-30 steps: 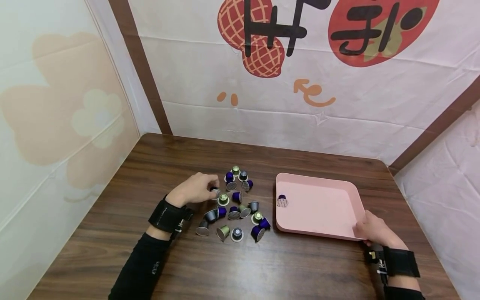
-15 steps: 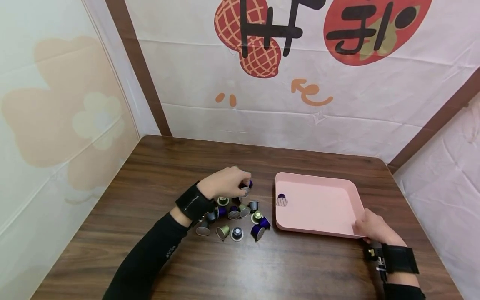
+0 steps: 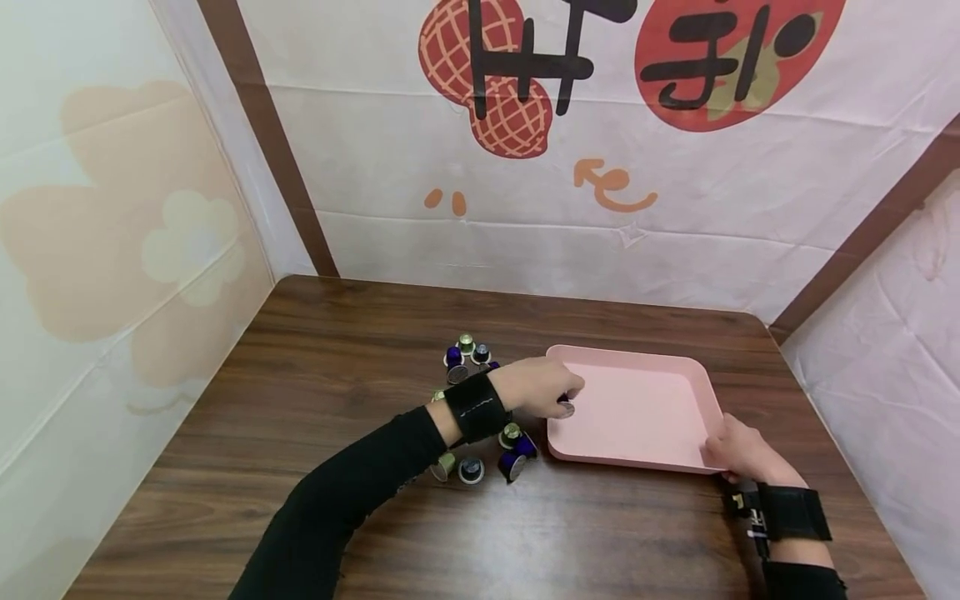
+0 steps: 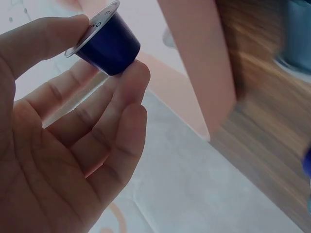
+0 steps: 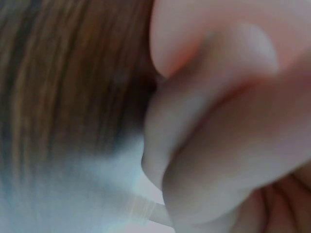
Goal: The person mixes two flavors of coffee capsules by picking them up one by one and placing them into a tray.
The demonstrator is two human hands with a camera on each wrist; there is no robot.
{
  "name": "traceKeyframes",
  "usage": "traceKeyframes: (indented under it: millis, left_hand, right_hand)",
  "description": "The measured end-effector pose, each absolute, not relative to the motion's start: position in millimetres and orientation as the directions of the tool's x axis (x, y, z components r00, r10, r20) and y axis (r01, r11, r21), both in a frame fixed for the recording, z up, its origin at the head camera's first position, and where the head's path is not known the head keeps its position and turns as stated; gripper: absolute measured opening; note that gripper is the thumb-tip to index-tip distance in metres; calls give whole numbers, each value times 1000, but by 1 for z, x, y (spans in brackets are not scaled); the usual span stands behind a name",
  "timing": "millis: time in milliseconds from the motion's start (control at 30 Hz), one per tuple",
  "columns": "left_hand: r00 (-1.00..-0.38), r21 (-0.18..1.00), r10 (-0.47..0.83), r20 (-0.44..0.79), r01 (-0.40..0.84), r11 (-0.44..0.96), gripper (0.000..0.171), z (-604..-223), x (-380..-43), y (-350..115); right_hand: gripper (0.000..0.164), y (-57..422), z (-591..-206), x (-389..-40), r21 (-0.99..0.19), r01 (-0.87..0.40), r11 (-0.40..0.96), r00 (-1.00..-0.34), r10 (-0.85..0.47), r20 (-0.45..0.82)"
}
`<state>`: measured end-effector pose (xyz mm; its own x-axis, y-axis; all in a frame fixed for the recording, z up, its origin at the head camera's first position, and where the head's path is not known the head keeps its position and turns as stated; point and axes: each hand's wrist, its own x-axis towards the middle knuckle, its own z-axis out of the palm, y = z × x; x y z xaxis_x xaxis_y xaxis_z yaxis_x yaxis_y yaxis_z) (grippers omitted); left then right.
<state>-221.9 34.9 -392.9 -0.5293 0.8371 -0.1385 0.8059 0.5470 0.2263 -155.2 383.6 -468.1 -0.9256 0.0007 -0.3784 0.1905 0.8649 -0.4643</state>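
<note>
Capsules first: my left hand [image 3: 536, 387] pinches a dark blue coffee capsule [image 4: 108, 42] between thumb and fingertips, foil lid toward the thumb, as the left wrist view shows plainly. From the head view that hand sits over the near-left corner of the pink tray [image 3: 637, 408], just inside its left rim, and a foil disc shows at the fingertips; I cannot tell from there whether it belongs to the held capsule or to another one lying in the tray. The other fingers of the left hand are loosely bent beneath the capsule and touch nothing else.

My right hand [image 3: 742, 454] grips the tray at its near-right corner, fingers curled over the rim. The right wrist view is too close and blurred to add more than curled fingers [image 5: 214, 111] against a pale edge and the wood grain beside it.

On the brown wooden table [image 3: 315, 392], left of the tray, lies the pile of loose capsules [image 3: 480, 454], partly hidden by my left forearm in its black sleeve [image 3: 352, 500]. I can make out purple, green and grey ones: a small group [image 3: 465, 354] at the far side and a few near the tray's near-left corner, some upright, some tipped on their sides. Both wrists carry black straps. Behind the table hangs a white cloth backdrop [image 3: 675, 208] printed with red shapes and black characters.
</note>
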Motion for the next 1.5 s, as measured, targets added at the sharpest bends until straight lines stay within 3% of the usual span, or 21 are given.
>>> traceKeyframes:
  millis: [267,500,933,1167,1367,1500]
  left_hand:
    - [-498,215,851,-167,824,524,15,-398,-219,58]
    - [-507,235,843,-177,810,537,17,-398,-222,54]
    - [-655,310,746,-124,688,656,10,-386,-227,-70]
    - [-730,396,661,-172,563,725,10,-401,-210,-130]
    - [-769,434,615,-174,501,749,16,-413,-193,-158]
    - [-806,453,575,-144,463,762,12,-421,-179,-176]
  right_hand:
    - [31,379,-461,-155,-452,190,872,-923,1,-385]
    - [22,383,-463,-156,-450,151,880,-925,-34,-378]
    - [35,382,-459,-153,-460,98,883,-926,-89,-367]
    - [35,381,-459,-151,-460,103,882,-935,-73,-348]
    - [35,381,-457,-150,-470,118,875,-934,-63,-352]
    - [39,378,-459,-151,-467,125,875,-931,-59,-360]
